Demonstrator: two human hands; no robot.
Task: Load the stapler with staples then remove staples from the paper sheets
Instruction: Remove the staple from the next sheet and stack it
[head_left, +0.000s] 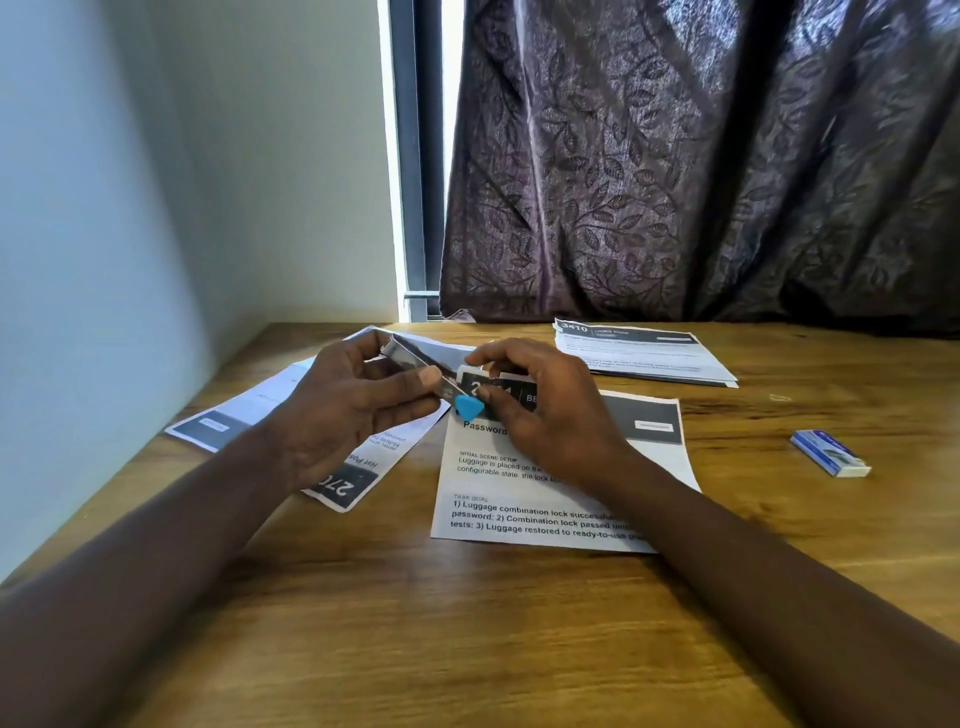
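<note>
Grips silver stapler (415, 361) in left hand (337, 410), fingers (363, 347) curled over its top and thumb on its near side, raised above wooden counter (415, 623), blue tip (467, 408) pointing right and down at top-left corner of centre paper sheet (545, 499). Pinches that lifted corner with right hand (545, 415), fingers (498, 354) bent tight on the paper right beside the blue tip; cannot tell whether tip touches a staple. More printed sheets (291, 410) flat on counter under and behind left hand, just beside centre paper sheet. Paper stack (644, 356) at far side of counter, right of the hands, apart. Small blue-white staple box (830, 453) flat on counter at right, well apart from both hands. Dark leaf-pattern curtain (701, 156) behind.
</note>
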